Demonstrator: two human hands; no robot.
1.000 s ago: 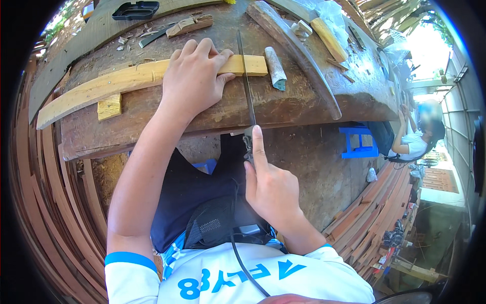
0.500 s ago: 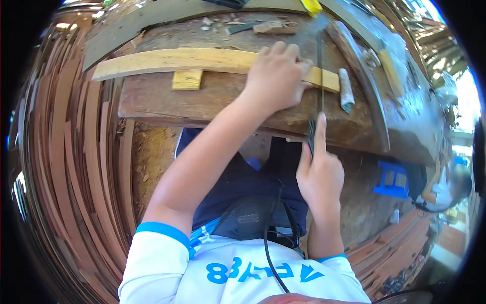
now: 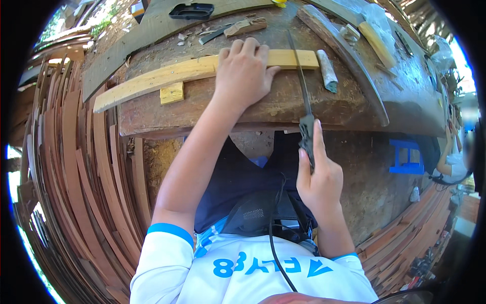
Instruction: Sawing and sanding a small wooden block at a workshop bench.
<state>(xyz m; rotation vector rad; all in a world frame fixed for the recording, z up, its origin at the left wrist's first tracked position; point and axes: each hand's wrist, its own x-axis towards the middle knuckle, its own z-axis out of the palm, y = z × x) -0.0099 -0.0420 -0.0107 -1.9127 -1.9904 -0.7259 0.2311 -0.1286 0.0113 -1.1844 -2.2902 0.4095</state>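
A long, pale yellow wooden strip (image 3: 152,84) lies across the workbench (image 3: 283,109). My left hand (image 3: 246,70) is closed over the strip, fingers across its far edge and thumb toward the right. In my right hand (image 3: 321,177) is the dark handle of a handsaw (image 3: 302,76), my index finger stretched along it. The thin blade points away from me and crosses the strip close to its right end; how deep it sits in the wood cannot be made out. Under the strip's left part, a small yellow wood block (image 3: 172,93) shows at the near side.
Right of the strip lies a rolled, pale tube-like piece (image 3: 327,71), then a long curved timber (image 3: 349,55). Wood scraps (image 3: 245,27) and a black tray (image 3: 191,10) are farther back. Stacked planks (image 3: 76,177) flank my left; a blue stool (image 3: 406,156) and another person (image 3: 453,164) are at right.
The saw has been drawn back toward me, showing more of its handle, and its blade now slants. My left hand keeps its hold on the strip. The whole view has shifted.
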